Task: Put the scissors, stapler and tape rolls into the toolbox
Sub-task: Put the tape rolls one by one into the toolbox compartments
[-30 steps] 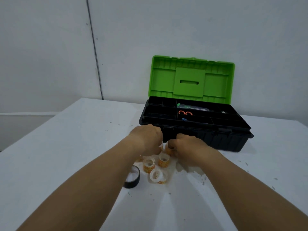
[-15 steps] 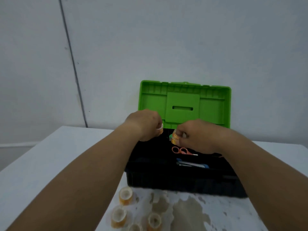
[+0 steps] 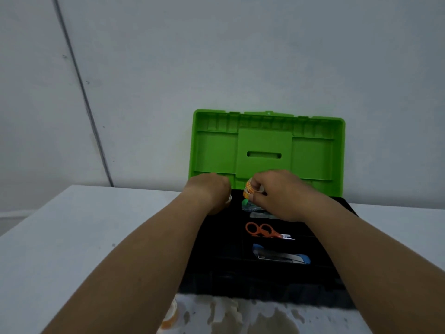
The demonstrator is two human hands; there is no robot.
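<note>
Pinching tape rolls, both hands' fingers (image 3: 255, 189) hover over the open toolbox (image 3: 265, 278).

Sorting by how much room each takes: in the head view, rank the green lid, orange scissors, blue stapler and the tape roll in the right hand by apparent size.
1. green lid
2. blue stapler
3. orange scissors, nearly alike
4. tape roll, partly hidden
</note>
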